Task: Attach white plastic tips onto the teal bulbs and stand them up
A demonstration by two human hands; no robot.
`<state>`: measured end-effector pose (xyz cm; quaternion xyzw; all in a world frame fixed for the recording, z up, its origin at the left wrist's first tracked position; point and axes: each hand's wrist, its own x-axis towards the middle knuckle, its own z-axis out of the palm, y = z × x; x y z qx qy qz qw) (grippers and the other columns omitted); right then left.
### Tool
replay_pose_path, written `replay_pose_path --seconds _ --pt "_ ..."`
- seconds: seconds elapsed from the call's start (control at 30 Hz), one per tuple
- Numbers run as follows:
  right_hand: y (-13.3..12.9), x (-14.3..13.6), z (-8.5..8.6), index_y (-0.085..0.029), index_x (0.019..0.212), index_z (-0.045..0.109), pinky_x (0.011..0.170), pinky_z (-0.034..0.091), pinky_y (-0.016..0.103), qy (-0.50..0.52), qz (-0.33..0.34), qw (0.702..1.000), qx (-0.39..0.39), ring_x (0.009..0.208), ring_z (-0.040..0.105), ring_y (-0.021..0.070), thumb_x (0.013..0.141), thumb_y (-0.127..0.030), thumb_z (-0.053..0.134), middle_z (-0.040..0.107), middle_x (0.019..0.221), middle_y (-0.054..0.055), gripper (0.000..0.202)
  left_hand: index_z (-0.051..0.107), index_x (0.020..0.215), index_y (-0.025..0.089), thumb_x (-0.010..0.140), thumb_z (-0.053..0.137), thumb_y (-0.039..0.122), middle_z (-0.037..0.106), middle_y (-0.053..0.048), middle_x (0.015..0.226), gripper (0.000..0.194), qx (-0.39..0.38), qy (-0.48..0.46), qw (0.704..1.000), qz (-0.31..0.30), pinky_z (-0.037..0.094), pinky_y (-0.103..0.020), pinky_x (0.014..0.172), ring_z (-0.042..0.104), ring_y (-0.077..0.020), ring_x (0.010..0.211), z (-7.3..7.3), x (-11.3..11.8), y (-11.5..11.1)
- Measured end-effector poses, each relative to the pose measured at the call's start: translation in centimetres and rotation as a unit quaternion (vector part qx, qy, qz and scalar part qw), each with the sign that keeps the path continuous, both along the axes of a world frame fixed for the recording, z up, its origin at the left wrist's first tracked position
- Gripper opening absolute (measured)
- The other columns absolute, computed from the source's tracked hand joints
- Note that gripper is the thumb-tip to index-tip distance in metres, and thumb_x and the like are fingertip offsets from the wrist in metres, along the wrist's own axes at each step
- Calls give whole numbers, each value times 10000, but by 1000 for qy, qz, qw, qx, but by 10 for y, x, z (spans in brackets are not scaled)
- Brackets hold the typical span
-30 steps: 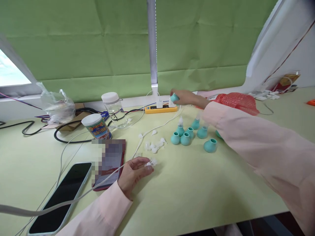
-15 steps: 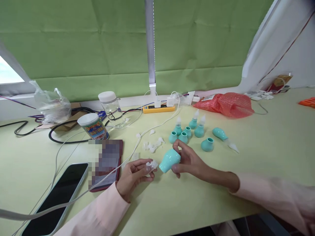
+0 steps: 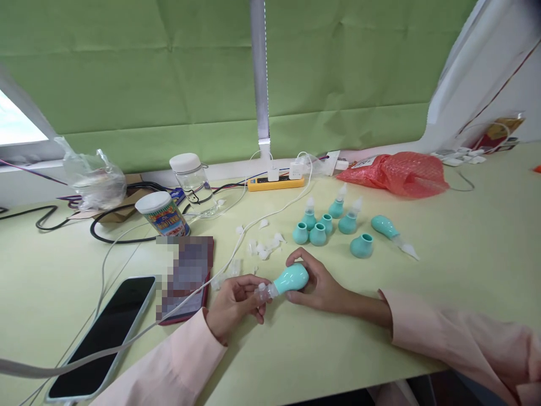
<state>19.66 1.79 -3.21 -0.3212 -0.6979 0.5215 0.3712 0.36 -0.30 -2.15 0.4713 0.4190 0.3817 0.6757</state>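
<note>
Your left hand (image 3: 239, 301) pinches a clear, ridged plastic connector (image 3: 265, 292) in narrowed fingers, and your right hand (image 3: 321, 285) has its fingers curved around the wide end of a glossy teal squeeze bulb (image 3: 292, 278). The bulb lies tilted between your hands, its narrow neck meeting the connector, above the pale yellow-green worktop (image 3: 296, 349). A strip of that surface separates both hands from the near edge, which slants up toward your right sleeve; more surface stretches beyond the right forearm. Just behind the right hand, four open-necked teal bulbs (image 3: 361, 246) stand upright, one apart from the others, near three upright teal bulbs with translucent tips (image 3: 348, 221). A tipped teal bulb (image 3: 384, 225) lies on its side farther right. Small translucent plastic pieces (image 3: 264, 251) are scattered behind your left hand, close to a thin white cable (image 3: 270, 216) that crosses a dark-red-edged phone (image 3: 190, 276) and a black-screened phone with a pale case (image 3: 103, 338), both at your left. Crinkled red bubble wrap (image 3: 406, 175) at the back carries a white label, and a white-lidded tub (image 3: 164, 216) has a colourful printed wrapper; the lettering on both is too small to read.
</note>
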Motion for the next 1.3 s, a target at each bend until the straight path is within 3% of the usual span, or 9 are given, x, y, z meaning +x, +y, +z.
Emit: replay_pose_path --seconds 0.17,0.3,0.5,0.57,0.7,0.83,1.1,1.2,1.3 --pt "6 0 -3 -209 830 378 473 320 191 -127 -59 971 196 516 378 71 600 -316 639 424 651 -45 364 571 771 102 604 677 314 551 -3 552 290 15 16 1000 17 434 -221 360 493 -90 409 0 3 -3" --pt "9 -1 0 -200 863 428 541 366 214 -202 -55 932 296 545 466 94 649 -371 586 519 666 -23 317 530 791 114 638 652 314 545 4 553 279 -7 -13 1000 3 429 -204 335 482 -78 394 -1 2 -3" --pt "16 -3 1 -172 954 504 486 356 213 -207 -14 861 464 499 537 104 744 -393 494 596 593 -5 306 532 770 120 618 672 308 560 2 544 279 -34 -37 999 2 423 -197 331 495 -83 392 -1 -2 -1" --pt "16 -5 1 -167 944 519 486 356 216 -205 -15 853 480 499 544 102 753 -383 492 611 605 0 289 534 754 118 602 685 300 570 -3 545 282 -34 -35 999 1 427 -200 340 502 -86 397 -1 -3 -1" --pt "14 -8 3 -175 846 531 552 390 193 -176 14 915 364 574 559 84 742 -373 514 624 719 0 224 538 758 107 585 697 277 602 -26 584 290 0 -14 1000 7 474 -239 435 554 -113 467 3 -3 -2" --pt "11 -11 5 -174 795 527 550 398 194 -177 36 955 236 528 507 77 716 -402 538 586 641 -19 241 536 763 108 603 677 258 599 -25 609 261 75 47 995 40 479 -251 475 562 -120 490 5 0 -8" --pt "14 -14 9 -150 747 520 449 370 175 -126 104 986 27 529 465 74 647 -406 613 506 614 -23 290 602 789 142 673 601 229 606 -49 676 145 234 204 949 49 485 -246 487 559 -135 540 0 -2 -13" --pt "16 -15 10 -148 779 515 353 336 159 -117 137 980 -81 415 429 54 635 -431 615 455 538 -51 333 621 795 164 681 594 226 620 -50 675 133 279 220 933 48 484 -238 495 563 -139 548 1 -4 -15" --pt "18 -15 13 -148 791 529 345 341 154 -111 153 975 -119 402 433 49 607 -414 644 459 543 -54 342 621 814 184 703 571 220 636 -50 682 127 328 262 907 38 468 -230 499 559 -134 538 3 -5 -17"
